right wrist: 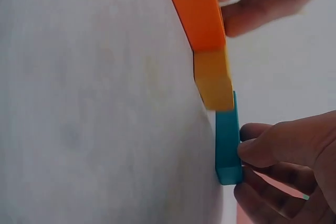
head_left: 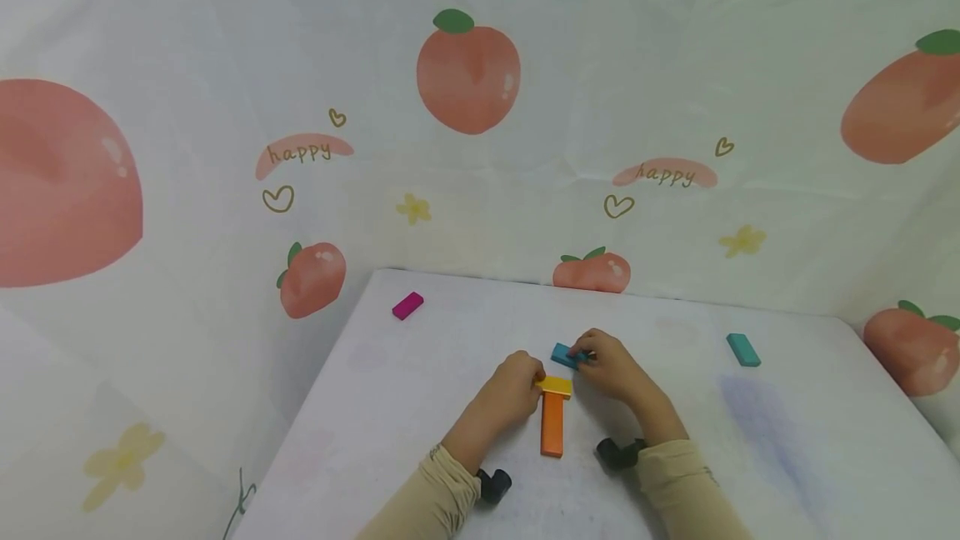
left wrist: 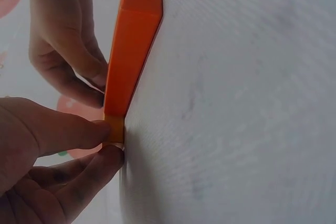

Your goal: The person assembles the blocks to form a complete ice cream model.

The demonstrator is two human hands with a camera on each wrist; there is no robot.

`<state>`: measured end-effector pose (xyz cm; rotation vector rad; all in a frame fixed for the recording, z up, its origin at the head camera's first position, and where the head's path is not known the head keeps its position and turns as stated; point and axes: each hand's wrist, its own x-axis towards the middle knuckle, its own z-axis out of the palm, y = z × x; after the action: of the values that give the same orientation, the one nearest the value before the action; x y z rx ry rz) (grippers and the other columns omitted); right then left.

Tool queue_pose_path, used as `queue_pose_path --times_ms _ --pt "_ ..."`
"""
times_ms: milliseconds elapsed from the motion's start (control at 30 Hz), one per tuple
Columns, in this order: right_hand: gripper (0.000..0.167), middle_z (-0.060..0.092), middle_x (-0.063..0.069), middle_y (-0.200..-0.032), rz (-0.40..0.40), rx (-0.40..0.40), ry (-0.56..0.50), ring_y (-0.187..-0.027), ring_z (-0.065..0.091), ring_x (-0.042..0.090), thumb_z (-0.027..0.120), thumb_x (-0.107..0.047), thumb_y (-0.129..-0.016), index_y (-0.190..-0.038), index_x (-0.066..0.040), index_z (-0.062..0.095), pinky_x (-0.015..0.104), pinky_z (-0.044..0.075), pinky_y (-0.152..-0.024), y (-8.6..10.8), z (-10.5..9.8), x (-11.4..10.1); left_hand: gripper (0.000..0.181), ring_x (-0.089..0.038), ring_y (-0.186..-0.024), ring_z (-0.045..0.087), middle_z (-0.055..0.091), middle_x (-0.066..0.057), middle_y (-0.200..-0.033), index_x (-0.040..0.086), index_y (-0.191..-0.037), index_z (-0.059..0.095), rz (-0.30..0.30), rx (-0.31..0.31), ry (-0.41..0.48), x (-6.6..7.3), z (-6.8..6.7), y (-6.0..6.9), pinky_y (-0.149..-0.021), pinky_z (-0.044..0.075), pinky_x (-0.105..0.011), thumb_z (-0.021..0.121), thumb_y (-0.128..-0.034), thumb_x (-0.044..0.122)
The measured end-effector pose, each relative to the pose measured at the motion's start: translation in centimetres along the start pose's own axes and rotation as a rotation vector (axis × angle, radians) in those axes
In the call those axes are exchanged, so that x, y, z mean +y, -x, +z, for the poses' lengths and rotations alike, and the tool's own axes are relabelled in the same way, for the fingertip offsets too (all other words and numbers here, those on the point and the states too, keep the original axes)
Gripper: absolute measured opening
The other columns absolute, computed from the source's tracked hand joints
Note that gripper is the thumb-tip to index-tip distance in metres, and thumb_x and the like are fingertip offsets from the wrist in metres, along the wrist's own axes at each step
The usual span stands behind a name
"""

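Note:
An orange block (head_left: 552, 427) lies lengthwise on the table, and a yellow block (head_left: 556, 386) sits crosswise against its far end, making a T shape. My left hand (head_left: 507, 394) pinches the yellow block's left end between thumb and fingers, as the left wrist view confirms at the yellow block (left wrist: 115, 128). Just beyond it lies a blue block (head_left: 564, 355), whose right end my right hand (head_left: 613, 369) holds. In the right wrist view, thumb and fingertips grip the blue block (right wrist: 227, 142); part of it is hidden behind the yellow one.
A magenta block (head_left: 408, 306) lies near the table's far left corner. Toward the far right rests a teal block (head_left: 743, 350). A fruit-patterned white cloth (head_left: 525, 190) hangs behind the table (head_left: 360, 457). Black wrist cameras sit under both wrists.

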<state>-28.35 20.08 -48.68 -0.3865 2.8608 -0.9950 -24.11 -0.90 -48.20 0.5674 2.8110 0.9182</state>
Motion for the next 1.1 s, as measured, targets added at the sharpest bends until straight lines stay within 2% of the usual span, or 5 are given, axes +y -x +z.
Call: queue_pose_path --times_ms 167,300,500,800,1100 --pt "0.018 0.068 0.007 -0.108 -0.02 -0.025 -0.013 -0.105 0.065 0.025 0.07 0.006 -0.092 -0.1 -0.006 0.08 0.052 0.059 -0.103 0.2 0.4 -0.7 0.019 -0.016 -0.091 0.061 0.067 -0.009 -0.103 -0.002 -0.115 0.074 -0.004 -0.009 -0.012 -0.1 0.0 -0.3 -0.091 0.062 -0.031 0.074 -0.0964 0.002" --pt "0.019 0.068 0.005 -0.109 -0.019 -0.044 -0.022 -0.106 0.065 0.023 0.07 0.006 -0.093 -0.1 -0.008 0.08 0.051 0.058 -0.104 0.3 0.6 -1.2 0.031 -0.016 -0.09 0.062 0.068 -0.01 -0.106 -0.002 -0.127 0.068 -0.018 -0.012 -0.02 -0.2 0.0 -0.4 -0.09 0.061 -0.032 0.074 -0.0975 0.005" --pt "0.019 0.068 0.005 -0.108 -0.075 -0.062 -0.019 -0.105 0.065 0.023 0.069 0.008 -0.092 -0.099 -0.006 0.079 0.052 0.058 -0.104 0.5 0.7 -1.6 0.044 -0.018 -0.1 0.064 0.069 -0.013 -0.119 -0.001 -0.139 0.06 -0.028 -0.021 -0.005 -0.2 0.0 -0.5 -0.097 0.061 -0.035 0.074 -0.0985 0.007" --pt "0.021 0.068 0.005 -0.107 -0.092 -0.092 -0.04 -0.104 0.065 0.023 0.068 0.01 -0.092 -0.099 -0.006 0.079 0.052 0.058 -0.103 0.8 0.9 -2.1 0.037 -0.016 -0.095 0.062 0.068 -0.009 -0.11 -0.001 -0.132 0.064 0.026 -0.011 -0.006 -0.7 0.3 -0.6 -0.09 0.06 -0.03 0.075 -0.0968 0.004" --pt "0.022 0.068 0.003 -0.107 -0.097 -0.089 -0.031 -0.103 0.064 0.021 0.068 0.01 -0.092 -0.097 -0.007 0.079 0.05 0.059 -0.102 0.8 1.1 -2.0 0.036 -0.016 -0.096 0.062 0.068 -0.01 -0.11 -0.002 -0.131 0.065 0.017 -0.01 -0.014 -0.6 0.3 -0.5 -0.091 0.06 -0.031 0.075 -0.0969 0.005"
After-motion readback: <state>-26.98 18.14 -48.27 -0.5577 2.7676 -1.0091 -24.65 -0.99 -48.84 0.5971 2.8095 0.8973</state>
